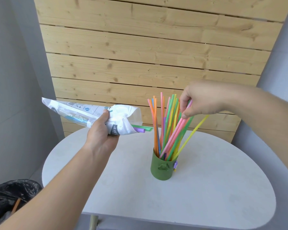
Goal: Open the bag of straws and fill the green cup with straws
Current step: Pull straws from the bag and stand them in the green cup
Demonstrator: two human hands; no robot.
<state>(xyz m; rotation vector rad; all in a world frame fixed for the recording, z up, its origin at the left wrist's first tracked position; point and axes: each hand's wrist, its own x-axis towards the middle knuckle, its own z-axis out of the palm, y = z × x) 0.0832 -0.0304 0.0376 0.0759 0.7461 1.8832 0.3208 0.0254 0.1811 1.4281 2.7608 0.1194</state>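
Grips the crumpled straw bag (123,113) in the left hand (101,135), left of the green cup (161,168); pinches, apparently, the pink straws (175,135) standing in it with the right hand (203,100).

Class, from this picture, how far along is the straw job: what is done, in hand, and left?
Done: the bag is open, and many straws stand in the green cup. In hand: the right hand pinches pink straws while the left hand holds the bag. Left: green and purple straw ends poke from the bag mouth, not yet moved.
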